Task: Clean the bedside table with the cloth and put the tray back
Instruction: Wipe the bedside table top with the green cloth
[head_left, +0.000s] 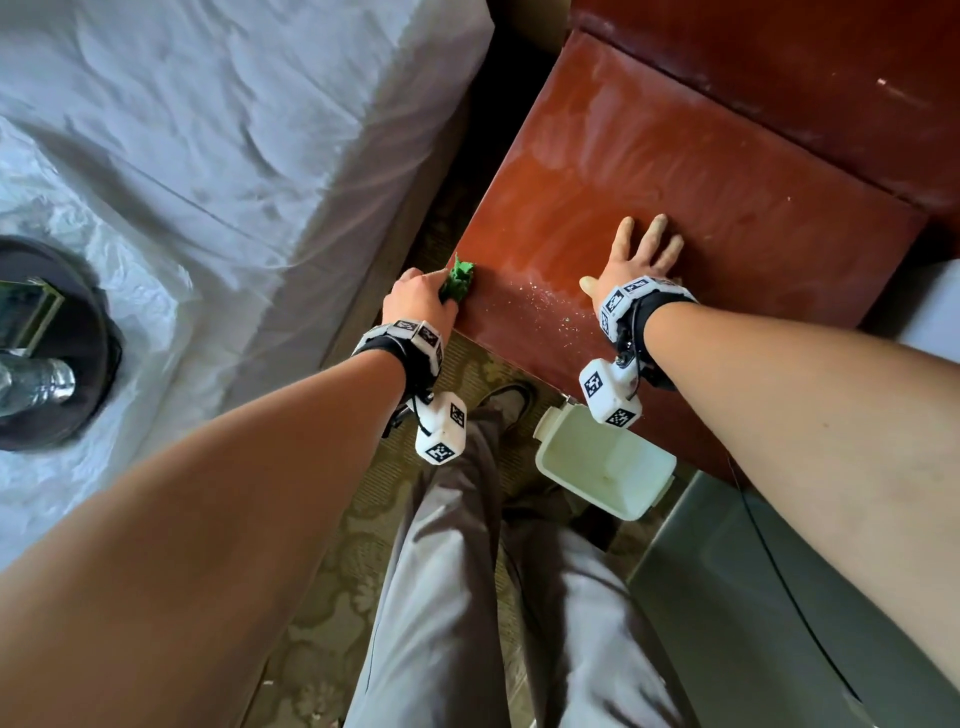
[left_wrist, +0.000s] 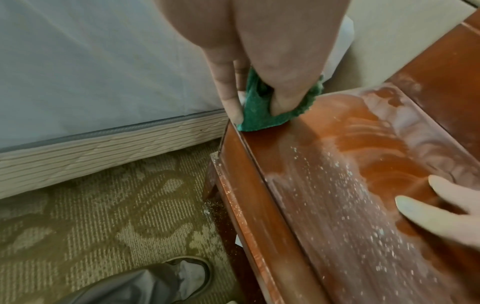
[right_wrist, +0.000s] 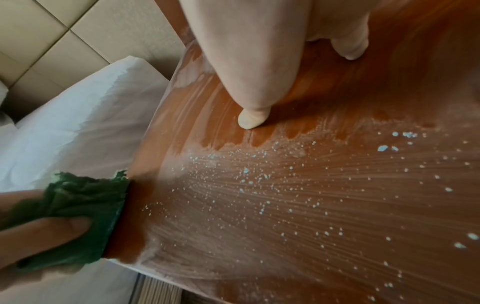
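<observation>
My left hand (head_left: 421, 296) grips a bunched green cloth (head_left: 460, 280) at the near left edge of the red-brown bedside table (head_left: 727, 223). The wrist views show the cloth (left_wrist: 262, 115) (right_wrist: 85, 207) pressed on the table's left rim, fingers curled round it. My right hand (head_left: 639, 254) lies flat on the tabletop with fingers spread. White crumbs and dust smears (head_left: 540, 296) cover the near part of the tabletop (right_wrist: 311, 205). A dark round tray (head_left: 67, 343) with a foil-like item sits on the bed at the far left.
A white bed (head_left: 234, 145) stands left of the table, with a narrow gap between them. A white empty bin (head_left: 602, 467) sits on the patterned carpet (left_wrist: 91, 216) below the table's front edge. A grey box (head_left: 753, 597) is at lower right. My legs and shoe (head_left: 509, 400) are in front.
</observation>
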